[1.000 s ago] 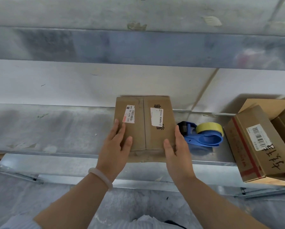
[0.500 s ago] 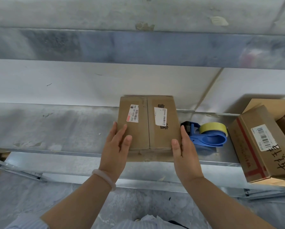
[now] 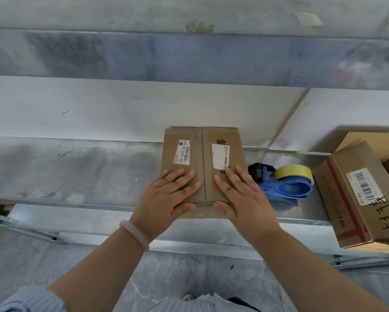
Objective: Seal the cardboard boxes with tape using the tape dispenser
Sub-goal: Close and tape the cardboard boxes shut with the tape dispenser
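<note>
A small cardboard box (image 3: 202, 140) with two white labels lies on the metal table (image 3: 76, 167), its two top flaps meeting at a bare centre seam. My left hand (image 3: 166, 197) lies flat on the left flap with straight fingers, thumb over the near edge. My right hand (image 3: 240, 194) lies flat on the right flap the same way. A blue tape dispenser (image 3: 285, 185) with a yellowish tape roll rests on the table just right of the box, beside my right hand and untouched.
More cardboard boxes (image 3: 357, 192) are stacked at the right end of the table, one with a barcode label and red tape. A white wall panel (image 3: 99, 109) rises behind the table. Grey floor lies below the table's front edge.
Both hands have slid from the box's side edges onto its top, and now press the two flaps down near the seam. The box and dispenser have stayed put.
</note>
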A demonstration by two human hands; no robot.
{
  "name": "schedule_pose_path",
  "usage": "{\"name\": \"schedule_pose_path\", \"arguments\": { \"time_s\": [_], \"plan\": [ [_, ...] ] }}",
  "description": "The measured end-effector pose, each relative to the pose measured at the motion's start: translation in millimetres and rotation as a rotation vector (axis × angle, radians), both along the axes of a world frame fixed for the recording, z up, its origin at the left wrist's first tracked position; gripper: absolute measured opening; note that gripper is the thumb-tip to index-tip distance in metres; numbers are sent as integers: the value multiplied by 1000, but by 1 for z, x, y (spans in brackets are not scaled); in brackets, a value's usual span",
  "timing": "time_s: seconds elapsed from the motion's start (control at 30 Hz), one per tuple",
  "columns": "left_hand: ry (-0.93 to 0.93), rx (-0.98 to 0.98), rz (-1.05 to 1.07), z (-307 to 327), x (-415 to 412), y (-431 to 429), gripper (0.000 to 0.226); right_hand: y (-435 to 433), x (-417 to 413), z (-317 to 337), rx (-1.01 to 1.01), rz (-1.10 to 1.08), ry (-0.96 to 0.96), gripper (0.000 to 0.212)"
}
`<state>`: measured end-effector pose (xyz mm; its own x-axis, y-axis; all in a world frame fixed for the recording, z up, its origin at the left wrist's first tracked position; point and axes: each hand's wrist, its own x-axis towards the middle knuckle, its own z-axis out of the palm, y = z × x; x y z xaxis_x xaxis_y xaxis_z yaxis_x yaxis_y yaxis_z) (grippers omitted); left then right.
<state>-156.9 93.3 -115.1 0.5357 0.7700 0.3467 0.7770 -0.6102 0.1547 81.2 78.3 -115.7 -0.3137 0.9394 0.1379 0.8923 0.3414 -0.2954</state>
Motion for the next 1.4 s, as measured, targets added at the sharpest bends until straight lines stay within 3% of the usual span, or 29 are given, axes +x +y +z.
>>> {"name": "schedule_pose_path", "arguments": {
  "time_s": [0.13, 0.27, 0.37, 0.5, 0.6, 0.87, 1.13, 1.23, 1.3, 1.4],
  "plan": [
    [-239, -88, 60, -3, -4, -3, 52, -3, 1, -2, -30, -44, 170, 68],
    [-646, -347, 290, -7, 9, -13, 79, -13, -8, -4, -172, -315, 662, 90],
    [-784, -467, 429, -7, 17, -13, 96, -16, -20, -7, -231, -478, 928, 108],
    [-754, -484, 472, -11, 18, -9, 87, -5, -21, -7, -270, -537, 949, 97],
    [-751, -488, 469, -14, 17, -7, 66, -3, -20, -8, -274, -524, 935, 87],
    [-1081, -469, 665, -11, 25, -11, 42, -7, -19, -12, -231, -538, 929, 58],
    [-897, -350, 649, -11, -8, -45, 44, -1, -1, -9, -381, -499, 1026, 37],
    [-647, -152, 635, 5, -41, -18, 62, 13, 2, -4, -459, -402, 1020, 38],
    [-471, -240, 564, 18, -60, 7, 73, 24, 1, 2, -487, -353, 998, 39],
    [-314, -599, 427, 26, -71, 28, 76, 38, -7, 10, -473, -328, 855, 33]
  ]
}}
